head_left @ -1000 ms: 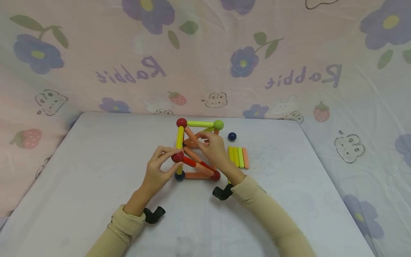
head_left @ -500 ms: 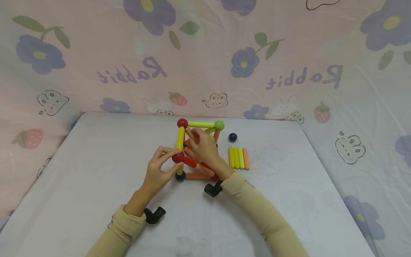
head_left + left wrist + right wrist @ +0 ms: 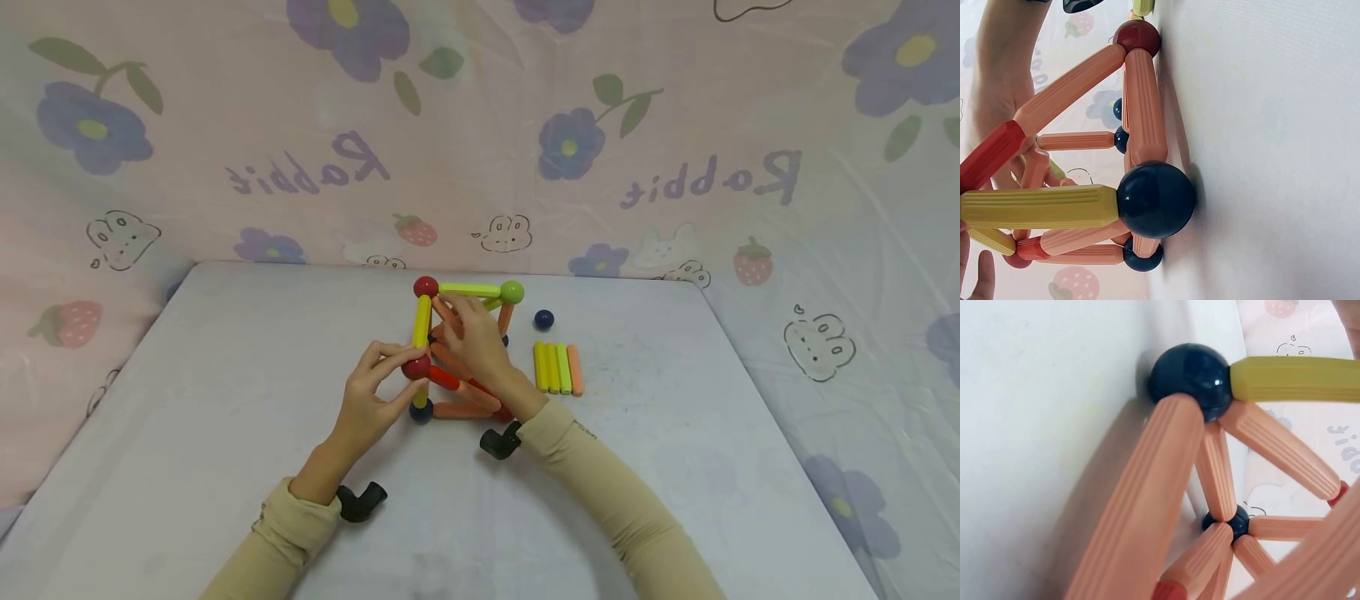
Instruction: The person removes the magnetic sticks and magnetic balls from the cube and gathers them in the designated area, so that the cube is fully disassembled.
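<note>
A left hand (image 3: 367,387) pinches a red ball (image 3: 416,364) between thumb and fingers as the right hand (image 3: 480,337) pinches an orange stick (image 3: 442,308) within the stick-and-ball frame (image 3: 462,411) between them. Right of the right hand, four loose sticks (image 3: 552,368) lie near a dark blue ball (image 3: 543,319).

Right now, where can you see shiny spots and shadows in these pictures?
Right wrist view: a bright glint on the near blue ball, soft shadow on the table; left wrist view: a shadow beside the orange stick nearest the table; head view: faint, soft shadows.
</note>
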A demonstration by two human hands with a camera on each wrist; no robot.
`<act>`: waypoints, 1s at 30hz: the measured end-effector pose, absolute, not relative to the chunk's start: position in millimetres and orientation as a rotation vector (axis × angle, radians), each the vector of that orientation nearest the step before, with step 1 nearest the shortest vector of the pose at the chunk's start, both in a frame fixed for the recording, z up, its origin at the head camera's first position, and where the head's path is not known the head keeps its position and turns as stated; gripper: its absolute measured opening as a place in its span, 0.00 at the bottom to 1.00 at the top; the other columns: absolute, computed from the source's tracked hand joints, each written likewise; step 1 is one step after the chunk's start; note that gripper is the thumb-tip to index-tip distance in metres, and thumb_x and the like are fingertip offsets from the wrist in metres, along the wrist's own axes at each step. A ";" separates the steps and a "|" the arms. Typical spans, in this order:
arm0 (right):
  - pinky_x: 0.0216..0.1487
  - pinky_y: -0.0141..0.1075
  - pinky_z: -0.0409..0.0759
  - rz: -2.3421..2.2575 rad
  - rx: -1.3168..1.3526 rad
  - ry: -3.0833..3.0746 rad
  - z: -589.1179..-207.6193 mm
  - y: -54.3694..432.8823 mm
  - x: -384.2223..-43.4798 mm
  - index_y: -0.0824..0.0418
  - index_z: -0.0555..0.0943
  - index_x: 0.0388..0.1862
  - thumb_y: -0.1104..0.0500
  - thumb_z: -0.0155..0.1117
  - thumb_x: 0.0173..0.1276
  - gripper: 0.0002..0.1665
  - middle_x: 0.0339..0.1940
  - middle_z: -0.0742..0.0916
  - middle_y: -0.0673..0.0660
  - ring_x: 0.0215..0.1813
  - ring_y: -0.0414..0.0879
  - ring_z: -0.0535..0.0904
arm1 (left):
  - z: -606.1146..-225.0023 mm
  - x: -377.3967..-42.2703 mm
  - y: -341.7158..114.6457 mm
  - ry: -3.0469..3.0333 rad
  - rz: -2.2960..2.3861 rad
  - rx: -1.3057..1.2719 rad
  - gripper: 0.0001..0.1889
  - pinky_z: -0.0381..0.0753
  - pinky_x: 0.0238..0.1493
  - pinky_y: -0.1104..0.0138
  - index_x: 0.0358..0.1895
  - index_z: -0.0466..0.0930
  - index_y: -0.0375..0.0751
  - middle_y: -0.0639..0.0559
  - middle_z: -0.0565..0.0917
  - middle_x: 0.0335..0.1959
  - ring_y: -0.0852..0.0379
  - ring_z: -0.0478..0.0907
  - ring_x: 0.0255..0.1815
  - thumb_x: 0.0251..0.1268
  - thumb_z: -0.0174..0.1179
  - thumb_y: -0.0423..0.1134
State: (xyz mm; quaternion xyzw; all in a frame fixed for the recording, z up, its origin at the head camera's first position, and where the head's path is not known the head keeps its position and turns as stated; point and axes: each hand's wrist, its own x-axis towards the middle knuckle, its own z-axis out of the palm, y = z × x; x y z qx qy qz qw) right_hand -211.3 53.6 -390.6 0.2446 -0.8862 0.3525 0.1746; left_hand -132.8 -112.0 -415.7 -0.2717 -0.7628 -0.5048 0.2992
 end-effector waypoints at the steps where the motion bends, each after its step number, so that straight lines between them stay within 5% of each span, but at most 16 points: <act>1: 0.47 0.39 0.85 1.000 0.700 -2.514 -390.4 53.6 -210.5 0.65 0.74 0.61 0.66 0.60 0.66 0.23 0.49 0.82 0.65 0.41 0.53 0.80 | -415.4 -133.0 -111.8 -2.017 -1.332 -0.728 0.24 0.72 0.61 0.83 0.49 0.82 0.31 0.40 0.77 0.42 0.62 0.77 0.53 0.42 0.71 0.20; 5: 0.42 0.38 0.85 1.014 0.714 -2.513 -389.8 53.6 -208.1 0.65 0.74 0.63 0.67 0.58 0.67 0.24 0.49 0.81 0.66 0.37 0.52 0.79 | -414.4 -132.9 -111.0 -1.997 -1.316 -0.745 0.25 0.72 0.60 0.82 0.49 0.82 0.31 0.40 0.77 0.42 0.55 0.78 0.51 0.41 0.72 0.19; 11: 0.33 0.26 0.76 1.032 0.752 -2.490 -388.8 54.2 -207.0 0.66 0.73 0.64 0.70 0.53 0.68 0.25 0.45 0.79 0.66 0.33 0.49 0.76 | -414.7 -131.7 -111.2 -2.008 -1.346 -0.738 0.24 0.72 0.61 0.82 0.49 0.82 0.31 0.41 0.77 0.42 0.61 0.77 0.52 0.42 0.71 0.20; 23: 0.31 0.26 0.76 0.933 0.828 -2.505 -385.7 55.0 -208.0 0.67 0.71 0.66 0.72 0.50 0.68 0.26 0.42 0.76 0.67 0.29 0.48 0.75 | -415.0 -131.5 -112.0 -2.027 -1.363 -0.723 0.23 0.72 0.61 0.82 0.49 0.82 0.31 0.40 0.76 0.42 0.66 0.75 0.54 0.44 0.71 0.21; 30: 0.33 0.24 0.72 1.045 0.789 -2.513 -385.6 62.6 -199.5 0.66 0.73 0.66 0.71 0.52 0.68 0.26 0.43 0.76 0.65 0.36 0.49 0.74 | -415.9 -132.6 -113.0 -2.027 -1.355 -0.724 0.24 0.72 0.61 0.82 0.49 0.82 0.31 0.41 0.77 0.42 0.65 0.76 0.54 0.43 0.71 0.20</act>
